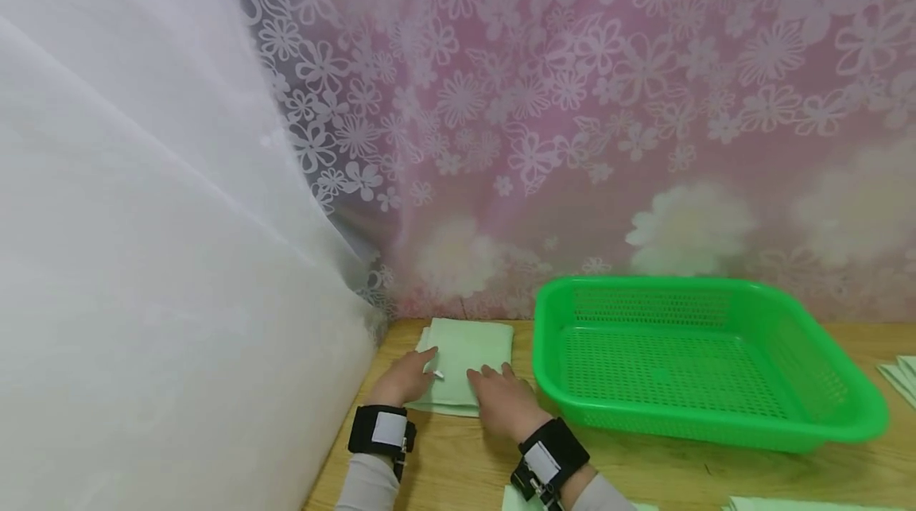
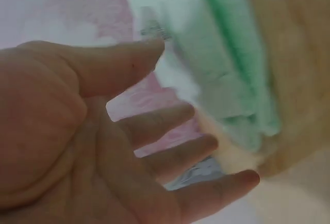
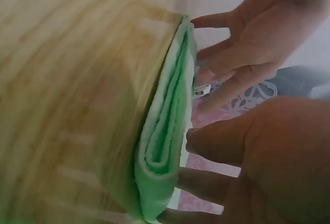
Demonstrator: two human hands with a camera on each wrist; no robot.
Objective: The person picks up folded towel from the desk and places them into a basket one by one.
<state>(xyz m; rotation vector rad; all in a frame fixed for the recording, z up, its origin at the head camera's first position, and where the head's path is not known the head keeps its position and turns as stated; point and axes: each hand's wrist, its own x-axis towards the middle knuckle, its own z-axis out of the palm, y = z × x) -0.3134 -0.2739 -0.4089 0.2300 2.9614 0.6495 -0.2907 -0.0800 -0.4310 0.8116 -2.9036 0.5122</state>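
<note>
While the left hand (image 1: 402, 379) and right hand (image 1: 506, 401) flank the folded cloth (image 1: 458, 352) near the back left corner of the bench (image 1: 458, 455), the head view suggests straightening. The left wrist view shows loosely spread fingers, gripping nothing. In the right wrist view, uncurled fingers meet the cloth's edge; squaring it further likely calls for light, even pressure.

Can't read any text, brand or number here. See only grey marks (image 2: 154, 30) on white tag (image 1: 439, 374) of folded green cloth (image 1: 461, 348), too blurred to make out.
</note>
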